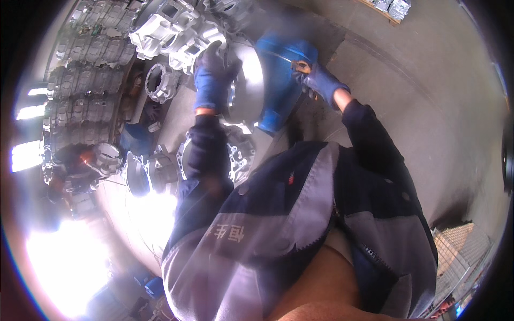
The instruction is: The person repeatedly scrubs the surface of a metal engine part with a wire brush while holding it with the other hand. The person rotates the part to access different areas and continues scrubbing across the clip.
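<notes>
Head view: the fingers of the right hand (317, 81), in a blue and dark glove, are closed round the stubby orange-brown handle of a slim, straight metal tool (281, 57), whose shaft points left. The left hand (210, 77), gloved alike, lies against a large, pale silver metal casting (250, 80) with a smooth, curved wall; whether its fingers grip or merely rest, I cannot tell. The casting sits between the hands, far and slightly left of the body.

Judging by this pose, the step in hand is tool work on the casting's edge, with the left hand steadying it. The next stroke would call for a firm left hold and a controlled tip.

Just right of the casting is a glossy blue container (276, 99), probably plastic. Beyond the left hand are knobbly, ribbed silver castings (171, 40); nearer, to the left, stands an open ring-shaped casting (160, 83) with a scalloped flange. Rough grey castings (88, 80) are stacked in rows at far left.
</notes>
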A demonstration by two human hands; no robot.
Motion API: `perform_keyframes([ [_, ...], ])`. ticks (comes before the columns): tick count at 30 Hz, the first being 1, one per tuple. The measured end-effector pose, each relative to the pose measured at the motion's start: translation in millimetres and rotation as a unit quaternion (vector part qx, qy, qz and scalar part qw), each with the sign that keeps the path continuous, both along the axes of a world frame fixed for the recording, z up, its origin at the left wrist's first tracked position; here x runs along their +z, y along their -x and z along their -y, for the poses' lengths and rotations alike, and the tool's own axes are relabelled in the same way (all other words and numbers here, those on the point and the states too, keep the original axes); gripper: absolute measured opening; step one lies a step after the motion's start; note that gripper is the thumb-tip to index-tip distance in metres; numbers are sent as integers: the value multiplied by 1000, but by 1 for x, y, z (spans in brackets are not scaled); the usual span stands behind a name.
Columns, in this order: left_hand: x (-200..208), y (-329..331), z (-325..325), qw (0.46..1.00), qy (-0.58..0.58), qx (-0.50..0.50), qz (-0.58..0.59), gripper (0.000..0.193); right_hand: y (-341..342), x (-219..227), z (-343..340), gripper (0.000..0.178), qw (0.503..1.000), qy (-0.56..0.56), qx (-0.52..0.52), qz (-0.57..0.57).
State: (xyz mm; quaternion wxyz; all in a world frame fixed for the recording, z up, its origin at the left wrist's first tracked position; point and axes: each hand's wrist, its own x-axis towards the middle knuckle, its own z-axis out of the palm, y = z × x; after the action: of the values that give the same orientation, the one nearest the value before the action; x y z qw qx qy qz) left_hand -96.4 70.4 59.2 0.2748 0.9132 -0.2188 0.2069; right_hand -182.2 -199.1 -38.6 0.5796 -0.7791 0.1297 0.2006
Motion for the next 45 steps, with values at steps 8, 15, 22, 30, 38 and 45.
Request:
perform_keyframes([
  [8,-34,-11,-21,985,140,3,-96,40,50,12,2,51,957,106,259,-81],
  [15,-44,-25,-34,951,278,-74,-115,28,32,34,1,22,994,86,-31,60],
  [22,-42,-21,-13,919,369,-63,-127,31,95,24,7,29,982,60,170,-57],
  [30,-50,-39,-10,939,312,-10,-142,26,48,59,-3,27,988,-86,-74,101],
  [38,-51,-36,-9,913,385,-49,-127,24,92,-2,0,21,987,93,73,-107],
  [45,-41,-44,-11,875,445,-83,-169,21,136,4,2,35,954,-145,88,246],
])
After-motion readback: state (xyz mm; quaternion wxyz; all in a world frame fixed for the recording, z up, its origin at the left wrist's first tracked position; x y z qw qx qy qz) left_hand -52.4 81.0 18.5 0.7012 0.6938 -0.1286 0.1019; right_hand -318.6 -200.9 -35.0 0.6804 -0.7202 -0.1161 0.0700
